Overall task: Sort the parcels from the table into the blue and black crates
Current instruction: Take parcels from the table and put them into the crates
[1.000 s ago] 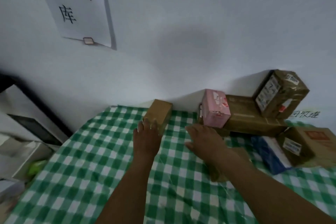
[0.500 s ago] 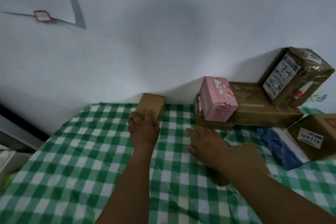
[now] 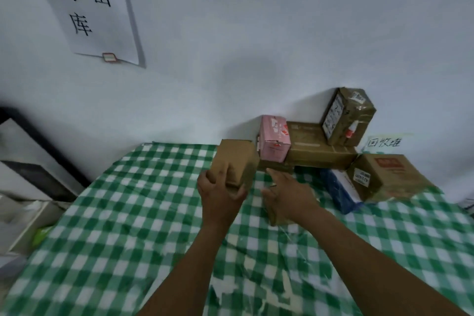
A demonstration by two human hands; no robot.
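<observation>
My left hand grips a small plain brown cardboard parcel and holds it tilted above the green-checked table. My right hand hovers just right of it, fingers spread, holding nothing, over a partly hidden brown parcel. Against the wall lie a pink box, a flat brown carton with a taped labelled box on top, a blue-and-white parcel and a brown carton with a red print. No crates are in view.
A white wall with a paper sign stands right behind the table. A small handwritten label is stuck low on the wall at right. White shelving and a dark frame sit beyond the table's left edge.
My left hand has closed on the small brown parcel and lifted it off the table, nearer to me. My right hand stayed open beside it. The view shifted.
</observation>
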